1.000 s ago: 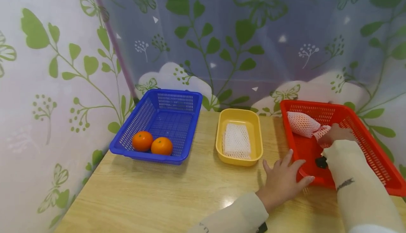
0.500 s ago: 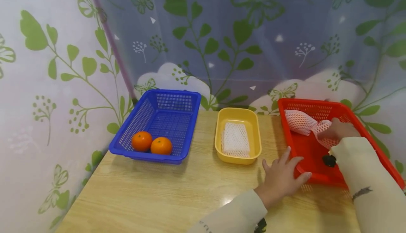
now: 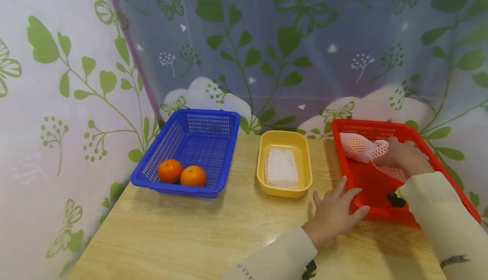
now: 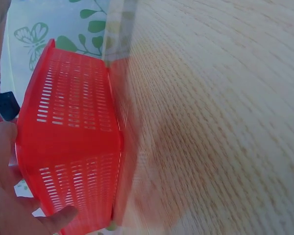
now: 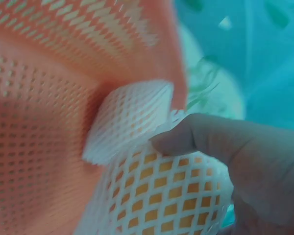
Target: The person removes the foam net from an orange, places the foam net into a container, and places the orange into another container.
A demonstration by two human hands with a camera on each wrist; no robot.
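The right hand [image 3: 406, 157] reaches into the red basket [image 3: 370, 182] near the far right of the table [image 3: 183, 237] and grips a white foam net [image 5: 181, 196], the thumb pressed on the mesh close to its gathered end. Yellow-orange shows through the openings, so the net has something inside it. The held net lies above the basket's floor, toward the far side; whether it touches that floor I cannot tell. Just beside it, in the basket's far-left corner, a second net [image 3: 354, 146] rests against the wall.

The left hand [image 3: 335, 212] is spread at the basket's near-left corner — fingers fairly straight and apart, touching the rim and holding nothing else. Both arms wear cream sleeves [image 3: 438, 212], and a small black device [image 3: 396, 199] shows under the right cuff.

By the table's far edge, left of the red basket and apart from it, stands a yellow tray [image 3: 286, 140] with folded white netting [image 3: 282, 167] toward its near end. Farther left, close to the table's left edge, sits a blue basket [image 3: 207, 144]. Two oranges lie side by side along its near edge: one [image 3: 170, 170] by the near-left corner, the other [image 3: 193, 176] just right of it. Behind the far edge hangs a leaf-and-butterfly patterned cloth [image 3: 236, 59].
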